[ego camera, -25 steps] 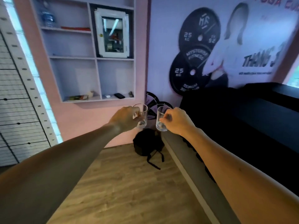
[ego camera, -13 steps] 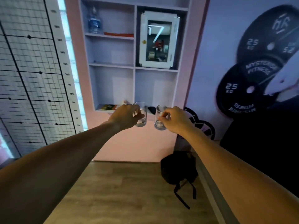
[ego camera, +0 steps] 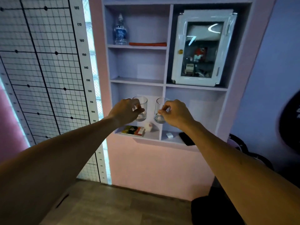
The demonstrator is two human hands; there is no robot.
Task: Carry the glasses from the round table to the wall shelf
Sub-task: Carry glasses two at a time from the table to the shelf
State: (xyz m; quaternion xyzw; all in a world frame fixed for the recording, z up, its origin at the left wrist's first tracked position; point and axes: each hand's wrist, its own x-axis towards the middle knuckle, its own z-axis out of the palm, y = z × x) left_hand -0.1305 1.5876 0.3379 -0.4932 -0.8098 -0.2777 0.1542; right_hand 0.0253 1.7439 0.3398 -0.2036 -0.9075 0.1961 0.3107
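I hold two clear tumblers upright at arm's length in front of the wall shelf [ego camera: 138,81]. My left hand [ego camera: 125,112] grips the left glass [ego camera: 142,109] around its side. My right hand [ego camera: 176,113] pinches the right glass [ego camera: 159,111] by its side. Both glasses hang in the air in front of the lower left compartment, above its floor. The round table is out of view.
The lower left compartment holds a flat colourful booklet [ego camera: 133,130] and a small white object [ego camera: 150,126]. A white case [ego camera: 169,135] and a black phone [ego camera: 186,138] lie in the lower right one. A water bottle [ego camera: 120,30] stands top left; a white glass-door cabinet [ego camera: 201,47] fills the upper right. A black bag [ego camera: 209,208] sits on the floor.
The view has closed in on the shelf and turned left to face it. Both hands have kept their glasses, which now sit in front of the lower left compartment.
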